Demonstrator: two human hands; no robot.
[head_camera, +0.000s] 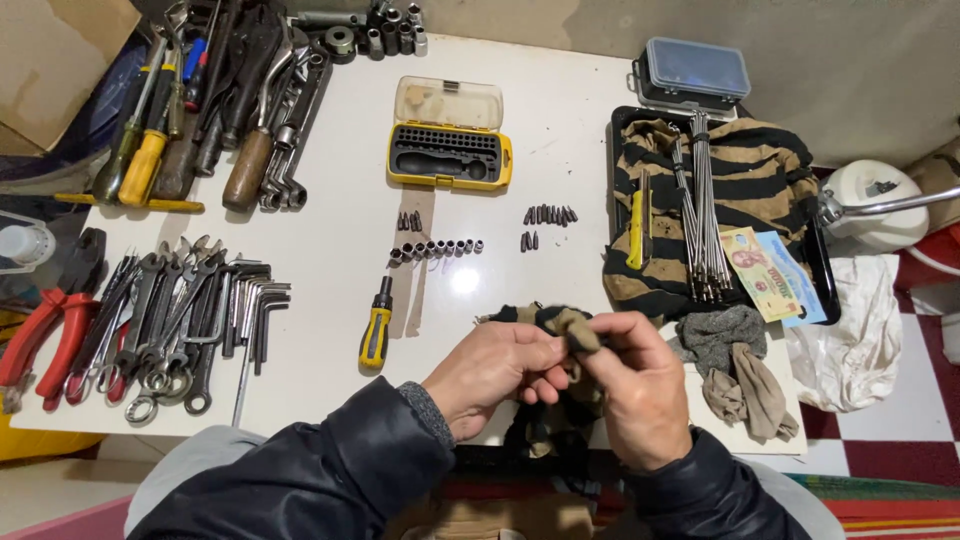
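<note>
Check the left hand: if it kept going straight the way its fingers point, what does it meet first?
The left hand points right, so it would most likely meet the right hand first; both pinch the same black-and-tan striped cloth. Depth is unclear.

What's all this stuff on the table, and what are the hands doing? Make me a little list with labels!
left hand: pinching a striped rag, fingers closed on it
right hand: gripping the same rag
table: white, covered in tools
in front of the hands: short yellow screwdriver, row of small sockets, loose dark bits
far middle: open yellow bit case
left side: wrenches, red pliers
right side: black tray with striped cloth and metal rods
</note>
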